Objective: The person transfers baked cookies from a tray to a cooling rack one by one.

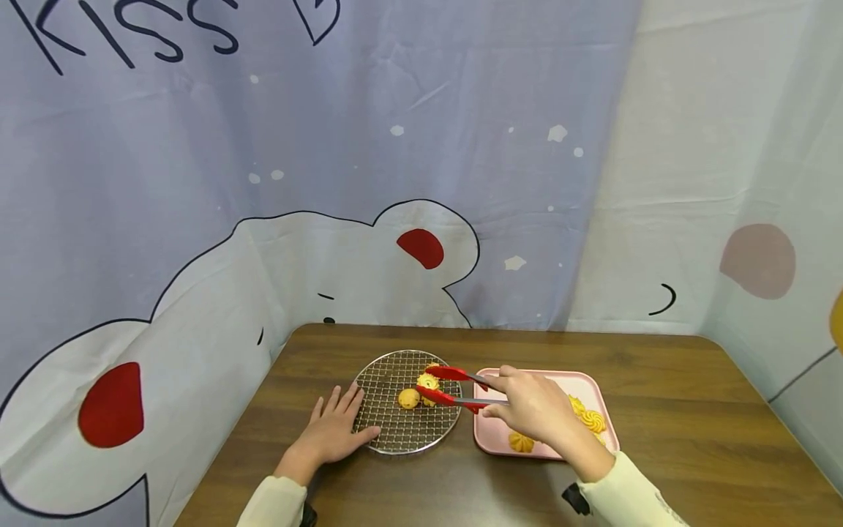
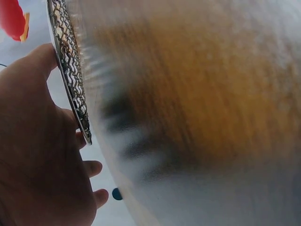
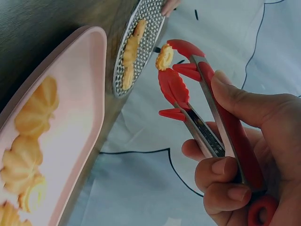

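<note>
Beyond the left hand [image 1: 332, 432] and right hand [image 1: 536, 402], a hanging cloth [image 1: 500, 73] is reading "KISS". Red tongs [image 3: 222, 113], clamped in the right hand, are pointing leftward, long axis running crosswise, tips pinching a cookie [image 3: 164, 57] over the wire rack [image 1: 395, 435]. The left hand, fingers outstretched, is touching the rack's edge.

Red-and-silver tongs [image 3: 229, 123], golden cookies [image 1: 408, 399], pink tray [image 1: 492, 433], silvery criss-cross rack [image 1: 388, 432]
</note>
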A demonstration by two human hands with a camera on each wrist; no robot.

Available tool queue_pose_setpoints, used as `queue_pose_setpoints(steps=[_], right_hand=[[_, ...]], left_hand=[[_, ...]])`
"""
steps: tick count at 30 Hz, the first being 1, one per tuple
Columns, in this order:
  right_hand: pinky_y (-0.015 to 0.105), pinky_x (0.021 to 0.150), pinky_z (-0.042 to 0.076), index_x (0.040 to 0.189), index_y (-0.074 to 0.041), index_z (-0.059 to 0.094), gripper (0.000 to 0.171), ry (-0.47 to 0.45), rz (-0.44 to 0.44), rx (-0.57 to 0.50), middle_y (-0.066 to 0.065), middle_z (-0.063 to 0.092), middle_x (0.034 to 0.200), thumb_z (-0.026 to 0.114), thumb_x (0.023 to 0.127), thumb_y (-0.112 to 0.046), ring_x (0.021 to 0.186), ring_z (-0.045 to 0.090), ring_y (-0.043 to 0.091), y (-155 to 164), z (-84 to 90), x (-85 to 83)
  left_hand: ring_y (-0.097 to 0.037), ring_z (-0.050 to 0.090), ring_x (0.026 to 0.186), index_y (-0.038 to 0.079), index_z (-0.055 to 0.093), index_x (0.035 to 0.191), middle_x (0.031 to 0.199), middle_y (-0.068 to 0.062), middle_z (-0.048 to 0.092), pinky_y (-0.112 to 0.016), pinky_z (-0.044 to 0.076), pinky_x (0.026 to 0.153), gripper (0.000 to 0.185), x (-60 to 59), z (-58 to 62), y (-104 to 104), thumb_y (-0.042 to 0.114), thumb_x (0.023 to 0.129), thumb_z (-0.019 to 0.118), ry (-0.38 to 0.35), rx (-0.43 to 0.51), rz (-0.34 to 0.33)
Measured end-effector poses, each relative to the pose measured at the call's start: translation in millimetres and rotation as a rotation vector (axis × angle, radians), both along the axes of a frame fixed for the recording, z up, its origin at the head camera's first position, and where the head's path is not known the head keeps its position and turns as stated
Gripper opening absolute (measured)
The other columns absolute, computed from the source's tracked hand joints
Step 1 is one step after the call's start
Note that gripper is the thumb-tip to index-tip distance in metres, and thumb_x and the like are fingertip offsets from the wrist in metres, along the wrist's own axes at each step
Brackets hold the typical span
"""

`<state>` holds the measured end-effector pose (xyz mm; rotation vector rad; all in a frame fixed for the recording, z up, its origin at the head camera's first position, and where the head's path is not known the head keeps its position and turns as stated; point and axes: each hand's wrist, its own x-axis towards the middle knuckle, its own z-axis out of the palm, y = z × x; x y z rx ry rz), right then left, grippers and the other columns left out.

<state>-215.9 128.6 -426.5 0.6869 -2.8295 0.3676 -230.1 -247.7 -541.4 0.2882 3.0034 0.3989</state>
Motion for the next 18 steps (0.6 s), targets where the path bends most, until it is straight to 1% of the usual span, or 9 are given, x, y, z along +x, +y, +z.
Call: queue_pose_setpoints(steps=[3, 7, 10, 13, 15, 18], right_hand=[[0.030, 0.054, 0.044, 0.122, -0.024, 0.076, 0.050, -0.015, 0.000, -0.011, -0.010, 0.068, 0.100, 0.086, 0.078, -0.045, 0.071, 0.063, 0.013, -8.6, -0.8, -5.1], [0.031, 0.053, 0.043, 0.125, -0.023, 0.075, 0.051, -0.060, -0.005, -0.022, -0.008, 0.068, 0.103, 0.084, 0.080, -0.045, 0.069, 0.062, 0.016, -19.1, -1.5, -12.6], [0.032, 0.053, 0.042, 0.127, -0.023, 0.074, 0.053, -0.083, -0.007, -0.021, -0.007, 0.065, 0.099, 0.084, 0.080, -0.046, 0.066, 0.058, 0.015, -25.9, -2.8, -17.7], [0.033, 0.054, 0.042, 0.127, -0.023, 0.074, 0.054, -0.078, -0.008, -0.012, -0.008, 0.063, 0.096, 0.083, 0.080, -0.047, 0.064, 0.056, 0.014, -32.2, -6.1, -23.4], [0.034, 0.054, 0.043, 0.127, -0.023, 0.074, 0.053, -0.071, -0.008, -0.008, -0.008, 0.062, 0.095, 0.084, 0.080, -0.047, 0.065, 0.056, 0.015, -36.1, -8.9, -27.3], [0.034, 0.054, 0.044, 0.127, -0.022, 0.074, 0.055, -0.071, -0.010, 0.004, -0.007, 0.063, 0.098, 0.083, 0.080, -0.049, 0.066, 0.058, 0.016, -41.1, -13.6, -32.7]], left_hand=[[-0.044, 0.012, 0.154, 0.007, 0.032, 0.160, 0.168, -0.011, 0.020, -0.068, 0.007, 0.119, 0.091, 0.1, -0.5, 0.3, 0.069, 0.095, 0.051, 0.003, -0.005, -0.001], [-0.044, 0.012, 0.154, 0.008, 0.032, 0.160, 0.168, -0.010, 0.020, -0.068, 0.007, 0.119, 0.092, 0.1, -0.2, 0.2, 0.070, 0.095, 0.051, 0.005, -0.003, -0.001], [-0.044, 0.012, 0.154, 0.008, 0.032, 0.160, 0.168, -0.010, 0.021, -0.068, 0.007, 0.119, 0.091, -0.1, -0.3, 0.4, 0.069, 0.095, 0.051, 0.009, 0.004, -0.002], [-0.044, 0.012, 0.154, 0.007, 0.032, 0.160, 0.168, -0.011, 0.021, -0.068, 0.007, 0.119, 0.091, 0.7, 1.3, 1.1, 0.068, 0.095, 0.052, 0.008, 0.006, -0.002], [-0.045, 0.012, 0.153, 0.006, 0.031, 0.160, 0.168, -0.012, 0.021, -0.068, 0.006, 0.119, 0.092, 2.5, 4.6, 2.3, 0.068, 0.095, 0.052, 0.004, 0.010, -0.004], [-0.046, 0.013, 0.153, 0.005, 0.031, 0.159, 0.168, -0.014, 0.022, -0.069, 0.006, 0.119, 0.092, 5.8, 10.2, 3.6, 0.067, 0.096, 0.052, -0.010, 0.008, -0.006]])
